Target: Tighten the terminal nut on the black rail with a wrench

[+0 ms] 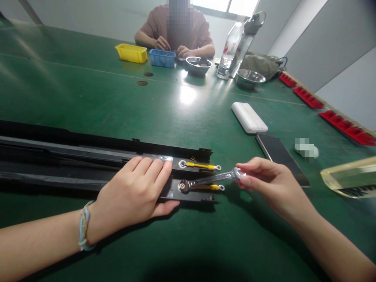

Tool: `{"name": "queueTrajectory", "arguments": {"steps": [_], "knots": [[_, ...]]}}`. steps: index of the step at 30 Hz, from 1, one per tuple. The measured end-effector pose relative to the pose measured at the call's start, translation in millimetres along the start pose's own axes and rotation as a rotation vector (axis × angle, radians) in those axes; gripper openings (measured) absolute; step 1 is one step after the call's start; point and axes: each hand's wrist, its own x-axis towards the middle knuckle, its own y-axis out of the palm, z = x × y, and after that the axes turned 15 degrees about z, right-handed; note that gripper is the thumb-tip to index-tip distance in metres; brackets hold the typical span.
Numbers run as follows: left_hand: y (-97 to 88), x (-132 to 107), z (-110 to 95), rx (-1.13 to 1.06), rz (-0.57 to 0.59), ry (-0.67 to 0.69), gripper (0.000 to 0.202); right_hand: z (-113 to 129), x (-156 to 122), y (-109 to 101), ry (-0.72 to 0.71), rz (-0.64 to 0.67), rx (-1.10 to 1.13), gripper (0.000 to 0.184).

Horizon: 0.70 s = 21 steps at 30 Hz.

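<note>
Two long black metal channels (88, 150) lie side by side on the green table. My left hand (135, 190) is wrapped over their right part, with the thumb along the near side. A combination wrench (210, 178) has its ring end round the nut on the nearer channel. At its other end, my right hand (261, 176) pinches the open jaw between thumb and fingers. One short yellow wire (201, 166) with ring terminals is fixed on the farther channel. Partly under the wrench, a second yellow wire (216, 187) sticks out past the nearer channel's end.
Right of the channels lie a white power bank (249, 117), a dark phone (280, 156) and a clear yellowish object (349, 178). Across the table a person sits behind a yellow bin (131, 53), a blue bin (162, 58) and a metal bowl (199, 65). Bottles (230, 53) stand nearby.
</note>
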Motion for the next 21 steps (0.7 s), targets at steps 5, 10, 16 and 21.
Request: {"name": "queueTrajectory", "arguments": {"steps": [5,10,16,21], "knots": [[0.2,1,0,0.000,0.001,0.004,0.061,-5,3,0,0.001,0.005,0.070,0.021],[-1.6,1,-1,-0.012,0.002,-0.002,0.059,-3,1,-2,0.012,0.058,0.092,0.022],[-2.1,0,-1,-0.017,-0.009,0.001,0.058,0,-3,-4,0.008,0.138,0.113,0.027],[0.2,2,-1,-0.004,-0.004,0.003,0.060,1,-8,0,-0.077,0.261,0.123,0.030]]}}
